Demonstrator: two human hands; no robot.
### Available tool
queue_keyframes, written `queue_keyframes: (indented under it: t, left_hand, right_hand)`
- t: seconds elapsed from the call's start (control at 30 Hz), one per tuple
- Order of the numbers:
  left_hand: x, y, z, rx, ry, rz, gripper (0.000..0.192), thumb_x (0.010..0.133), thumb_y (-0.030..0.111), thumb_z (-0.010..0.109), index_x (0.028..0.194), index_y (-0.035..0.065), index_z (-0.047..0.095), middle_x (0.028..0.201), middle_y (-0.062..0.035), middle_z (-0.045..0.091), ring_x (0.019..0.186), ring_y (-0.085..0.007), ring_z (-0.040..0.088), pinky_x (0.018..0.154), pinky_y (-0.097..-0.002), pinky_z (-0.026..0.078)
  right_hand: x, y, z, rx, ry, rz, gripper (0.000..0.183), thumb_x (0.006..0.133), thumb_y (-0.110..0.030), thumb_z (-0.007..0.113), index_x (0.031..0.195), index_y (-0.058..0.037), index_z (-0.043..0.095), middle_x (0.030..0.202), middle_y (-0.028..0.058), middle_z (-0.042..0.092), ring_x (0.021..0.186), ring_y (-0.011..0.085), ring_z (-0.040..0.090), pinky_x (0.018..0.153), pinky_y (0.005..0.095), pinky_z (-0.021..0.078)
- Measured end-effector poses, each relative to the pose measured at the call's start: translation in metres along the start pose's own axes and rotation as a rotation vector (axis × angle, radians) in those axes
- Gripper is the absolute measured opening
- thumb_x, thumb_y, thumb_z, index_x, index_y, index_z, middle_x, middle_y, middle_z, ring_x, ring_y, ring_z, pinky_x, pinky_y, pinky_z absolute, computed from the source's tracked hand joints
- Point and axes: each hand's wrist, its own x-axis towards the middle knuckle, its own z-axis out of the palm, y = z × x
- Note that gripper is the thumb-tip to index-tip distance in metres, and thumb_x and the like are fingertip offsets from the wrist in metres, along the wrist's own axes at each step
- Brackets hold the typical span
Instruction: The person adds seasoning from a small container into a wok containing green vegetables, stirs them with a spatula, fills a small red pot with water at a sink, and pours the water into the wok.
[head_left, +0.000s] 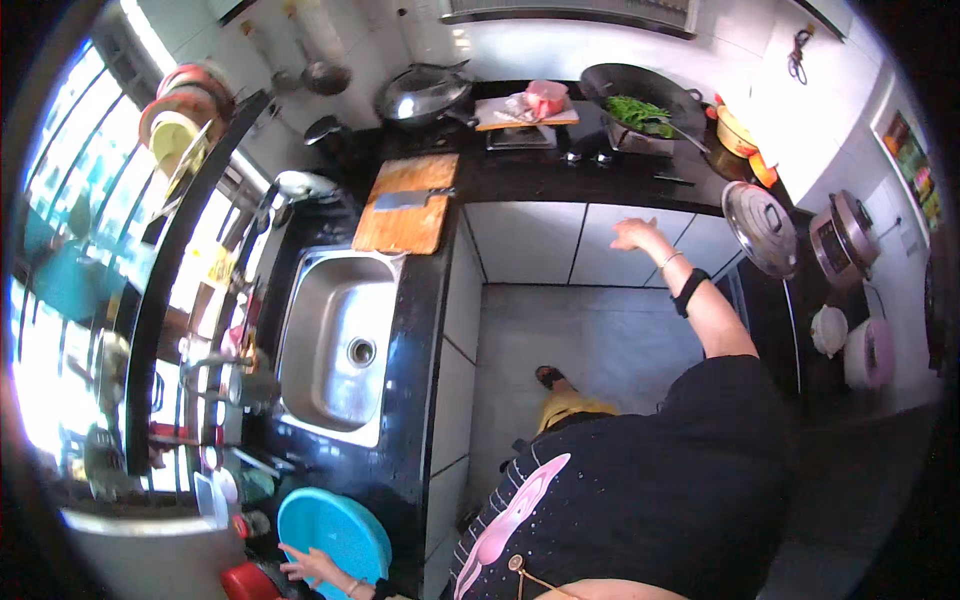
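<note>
My right hand (637, 234) hangs in the air in front of the white cabinet doors, its fingers spread and nothing in it. At the bottom left, my left hand (309, 565) is over the near side of a turquoise plastic basin (330, 525), fingers apart and empty. A cleaver (401, 199) lies on a wooden cutting board (409, 232) at the counter corner. On the stove, a black wok (615, 79) holds green leafy vegetables (637, 112) and a spatula (686, 135). Pinkish food (546, 97) lies on another board (487, 114).
A steel sink (319, 330) is set in the black counter at left. A lidded pan (424, 97) stands at the back corner. A metal lid (759, 229) and a rice or pressure cooker (844, 236) are on the right counter. A shelf (187, 232) crosses the window.
</note>
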Motion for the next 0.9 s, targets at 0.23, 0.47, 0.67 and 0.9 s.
queue_keyframes:
  t: [0.23,0.47,0.67,0.9]
  left_hand:
    - [-0.098,0.125,-0.031,-0.075,0.230,0.116,0.055,0.086,0.034,0.049,0.135,0.0124,0.033,0.143,-0.0208,0.021,0.123,-0.0480,0.028,0.093,-0.0583,0.032]
    - [-0.112,0.352,-0.011,-0.224,0.029,0.151,0.062,0.077,0.037,0.063,0.133,0.0406,0.036,0.145,-0.0180,0.015,0.130,-0.0444,0.016,0.086,-0.0709,0.028]
    - [-0.203,0.532,-0.016,-0.503,0.019,0.501,0.058,0.074,0.027,0.067,0.128,0.0318,0.046,0.146,-0.0200,0.015,0.131,-0.0449,0.017,0.087,-0.0746,0.023]
    - [-0.308,0.672,-0.007,-0.645,-0.027,1.103,0.063,0.062,0.022,0.073,0.121,0.0245,0.053,0.140,-0.0209,0.028,0.128,-0.0443,0.023,0.100,-0.0549,0.027]
  right_hand:
    - [0.009,0.164,-0.064,0.185,0.092,0.146,0.052,0.080,-0.039,0.057,0.124,-0.0142,0.047,0.136,0.0112,0.039,0.124,0.0334,0.038,0.096,0.0652,0.0273]
    - [0.082,0.270,-0.087,0.170,0.489,0.268,0.038,0.079,-0.027,0.062,0.111,-0.0084,0.052,0.118,0.0139,0.048,0.108,0.0358,0.050,0.087,0.0564,0.0393]
    - [0.167,0.286,-0.070,0.342,0.548,0.259,0.039,0.076,-0.002,0.058,0.112,-0.0022,0.041,0.114,0.0230,0.043,0.098,0.0421,0.054,0.082,0.0480,0.0461]
    - [0.179,0.276,-0.119,0.324,0.405,0.325,0.052,0.082,-0.027,0.052,0.132,-0.0234,0.038,0.103,0.0173,0.061,0.094,0.0353,0.059,0.077,0.0468,0.0483]
